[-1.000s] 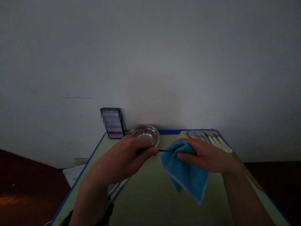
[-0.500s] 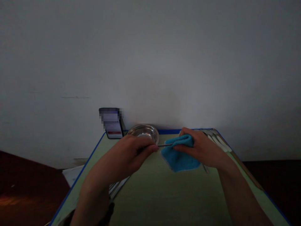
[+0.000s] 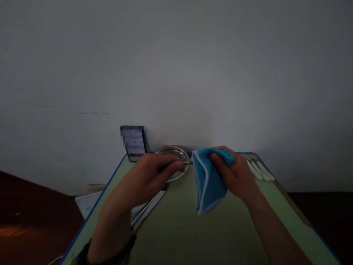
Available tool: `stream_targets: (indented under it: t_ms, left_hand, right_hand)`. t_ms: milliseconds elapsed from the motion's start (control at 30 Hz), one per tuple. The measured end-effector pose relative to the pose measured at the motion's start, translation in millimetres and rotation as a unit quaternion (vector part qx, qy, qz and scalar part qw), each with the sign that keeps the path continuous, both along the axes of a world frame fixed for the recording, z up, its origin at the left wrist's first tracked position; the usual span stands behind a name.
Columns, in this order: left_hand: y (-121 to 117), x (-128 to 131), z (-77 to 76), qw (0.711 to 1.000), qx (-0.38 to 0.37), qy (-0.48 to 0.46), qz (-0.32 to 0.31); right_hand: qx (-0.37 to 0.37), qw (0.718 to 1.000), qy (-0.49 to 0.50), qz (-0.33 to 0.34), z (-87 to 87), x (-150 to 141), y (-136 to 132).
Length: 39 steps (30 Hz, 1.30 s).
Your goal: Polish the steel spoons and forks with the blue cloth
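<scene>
My left hand (image 3: 158,171) pinches one end of a thin metal utensil (image 3: 188,163) between thumb and fingers. Its other end runs into a blue cloth (image 3: 208,180), so its kind stays hidden. My right hand (image 3: 237,173) is closed around the cloth, whose folded, pale-edged part hangs below the fingers. Behind my left hand stands a shiny steel bowl (image 3: 180,152), partly covered by that hand. Under my left wrist, several long metal utensils (image 3: 150,209) lie on the table.
A lit phone (image 3: 135,143) leans against the wall at the table's back left. Several white-handled utensils (image 3: 261,171) lie at the back right, beside a brown strip (image 3: 292,206) along the edge. The green table (image 3: 198,235) has a blue border. White paper sits beyond its left side.
The cloth has turned and opened out, hanging lower and covering more of the utensil. My right hand has shifted slightly right. The view has moved a little, and my left hand keeps its pinch.
</scene>
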<state>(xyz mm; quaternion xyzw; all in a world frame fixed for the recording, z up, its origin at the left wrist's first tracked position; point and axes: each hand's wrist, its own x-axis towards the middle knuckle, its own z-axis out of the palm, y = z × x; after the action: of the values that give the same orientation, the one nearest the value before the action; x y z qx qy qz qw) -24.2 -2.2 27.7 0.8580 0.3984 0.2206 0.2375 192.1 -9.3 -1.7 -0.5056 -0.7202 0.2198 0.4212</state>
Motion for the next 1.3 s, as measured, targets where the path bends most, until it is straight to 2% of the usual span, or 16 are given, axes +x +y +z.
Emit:
stream_targets:
  t_ms: [100, 167, 233, 300, 400, 467, 533, 633, 833, 933, 1033, 1133, 1300]
  left_hand:
    - [-0.2, 5.0, -0.6, 1.0, -0.004, -0.023, 0.005]
    - [0.2, 5.6, -1.0, 1.0, -0.01, -0.026, 0.013]
    - [1.3, 2.4, -1.3, 0.999, -0.022, -0.024, 0.021]
    - [2.9, -3.3, -1.8, 0.999, -0.036, -0.017, 0.018]
    - [5.1, -10.1, -2.8, 0.999, -0.046, 0.008, -0.01]
    - [5.2, -9.7, -3.2, 0.999, -0.031, 0.026, -0.025]
    - [3.8, -5.3, -2.3, 0.999, -0.006, 0.039, -0.029]
    - [0.2, 2.7, 0.8, 0.998, 0.014, 0.049, -0.022]
    - [0.2, -1.9, 0.8, 0.999, 0.004, 0.028, -0.025]
    - [2.1, -7.3, -1.8, 1.0, -0.01, 0.005, -0.022]
    - [1.9, -9.8, -2.5, 1.0, -0.006, -0.026, -0.016]
    - [0.6, -13.0, -0.8, 0.999, -0.01, -0.029, -0.012]
    - [1.0, -18.0, 2.3, 0.999, -0.036, -0.008, -0.02]
  right_hand:
    - [0.005, 0.996, 0.042, -0.076, -5.3, -3.3, 2.3]
    - [-0.011, 0.996, 0.051, -0.075, -6.9, -2.4, 3.8]
    - [-0.047, 0.998, 0.043, -0.013, -5.8, 0.6, 4.5]
    - [-0.084, 0.993, 0.021, 0.084, -2.9, 4.6, 4.4]
    - [-0.121, 0.968, -0.03, 0.219, 1.0, 9.0, 3.9]
    - [-0.129, 0.954, -0.062, 0.262, 1.9, 10.2, 4.2]
    - [-0.128, 0.952, -0.085, 0.265, 2.0, 10.7, 5.0]
    - [-0.112, 0.959, -0.11, 0.236, 2.5, 11.1, 5.6]
    - [-0.066, 0.971, -0.126, 0.19, 3.4, 3.2, 0.4]
    - [-0.035, 0.985, -0.083, 0.15, 1.8, -2.4, -0.8]
    - [-0.037, 0.991, -0.019, 0.131, 0.7, -2.1, 0.2]
    - [-0.075, 0.983, 0.004, 0.17, 2.5, 5.6, 0.6]
    - [-0.135, 0.942, -0.013, 0.308, 9.7, 21.9, 0.5]
